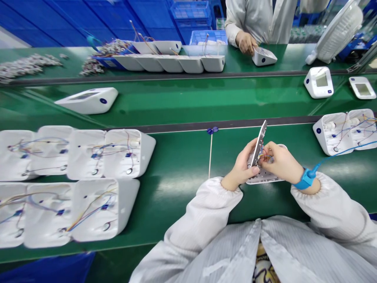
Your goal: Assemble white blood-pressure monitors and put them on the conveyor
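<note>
My left hand [242, 166] is closed around a front panel [260, 142], held tilted up on its edge. Below it on the green bench lies an open white housing [263, 179], partly hidden by both hands. My right hand [278, 160] is pinched at thin coloured wires [266, 154] between the panel and the housing. What its fingertips grip, beyond the wires, is hidden. A blue wrist strap [306, 179] with a cord sits on my right wrist.
Several open white housings with wires [129, 155] stand in rows on the left, and more housings [330, 135] at right. Finished-looking devices [319, 83] rest on the green middle strip. Across it, a co-worker's hand [246, 42] touches a housing. A fan [338, 29] stands at back right.
</note>
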Demonstrator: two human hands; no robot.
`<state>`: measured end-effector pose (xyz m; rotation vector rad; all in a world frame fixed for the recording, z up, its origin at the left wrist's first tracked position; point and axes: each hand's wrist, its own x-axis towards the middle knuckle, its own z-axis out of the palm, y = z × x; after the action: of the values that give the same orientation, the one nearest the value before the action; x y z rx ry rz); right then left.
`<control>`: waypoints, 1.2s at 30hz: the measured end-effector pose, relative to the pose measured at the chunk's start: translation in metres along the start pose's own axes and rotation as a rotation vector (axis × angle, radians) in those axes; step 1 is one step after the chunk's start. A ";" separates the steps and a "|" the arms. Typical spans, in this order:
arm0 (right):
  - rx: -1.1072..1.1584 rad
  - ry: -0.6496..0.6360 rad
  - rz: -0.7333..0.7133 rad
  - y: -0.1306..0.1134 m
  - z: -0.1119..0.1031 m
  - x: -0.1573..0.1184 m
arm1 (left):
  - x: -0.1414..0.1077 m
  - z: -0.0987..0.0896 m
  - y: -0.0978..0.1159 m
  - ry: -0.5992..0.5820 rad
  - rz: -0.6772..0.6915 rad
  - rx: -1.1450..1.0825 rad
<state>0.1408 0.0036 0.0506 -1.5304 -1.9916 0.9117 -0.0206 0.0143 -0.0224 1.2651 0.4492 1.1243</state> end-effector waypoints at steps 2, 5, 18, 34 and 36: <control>0.123 -0.042 0.018 0.000 0.000 -0.001 | 0.000 0.001 0.001 0.001 -0.013 -0.007; 0.098 -0.021 0.053 -0.003 0.000 -0.005 | 0.000 0.001 0.002 0.010 0.001 0.009; -0.010 -0.022 -0.107 -0.011 -0.019 -0.009 | 0.001 -0.001 0.000 -0.005 0.040 0.034; -0.006 -0.131 -0.060 -0.012 -0.024 0.001 | 0.002 -0.001 0.000 -0.021 0.041 0.048; 0.003 -0.075 -0.008 -0.011 -0.021 -0.001 | 0.003 0.000 0.001 -0.024 0.038 0.045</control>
<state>0.1486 0.0056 0.0731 -1.5064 -2.0454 0.9827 -0.0202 0.0168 -0.0208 1.3303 0.4360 1.1350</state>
